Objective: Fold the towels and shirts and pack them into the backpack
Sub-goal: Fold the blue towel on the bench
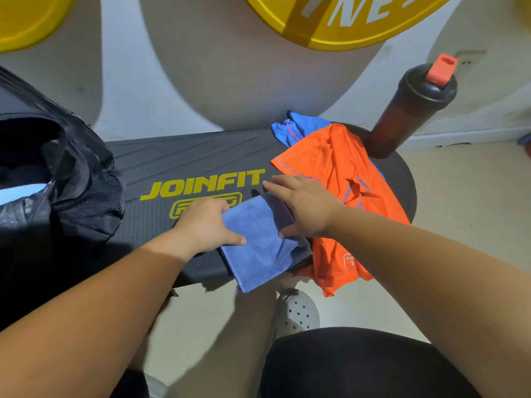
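Gripping the blue towel (258, 254) with your left hand (205, 225), you press your flat right hand (307, 208) on it, orange shirt (336, 165) at three o'clock.

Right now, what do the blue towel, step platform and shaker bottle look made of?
Blue towel: likely microfibre, fuzzy matte nap.
Step platform: probably moulded plastic, matte, ribbed and dimpled.
Shaker bottle: apparently dark translucent plastic, smooth.

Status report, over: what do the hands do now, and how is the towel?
Left hand grips towel edge. Right hand flat, pressing towel. Towel folded on step, not packed. Orange shirt close at right.
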